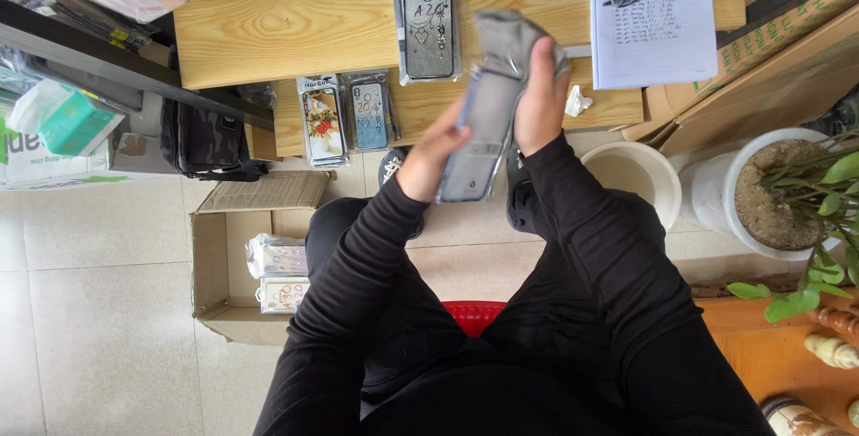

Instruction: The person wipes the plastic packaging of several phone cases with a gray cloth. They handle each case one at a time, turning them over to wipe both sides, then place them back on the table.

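Note:
My left hand (436, 152) grips the left edge of a packaged phone case (480, 136) in a clear sleeve, held upright over my lap. My right hand (540, 96) presses a grey cloth (510, 38) against the top of that package. Both arms wear black sleeves. Just beyond the hands, another packaged phone case (428, 23) with a glittery back lies on the wooden table (295, 25).
Two small packaged cases (347, 117) lie at the table's front edge. An open cardboard box (240, 266) with more cases stands on the tile floor at left. A notepad with pen (650, 16), white bucket (637, 177) and potted plant (787, 190) are at right.

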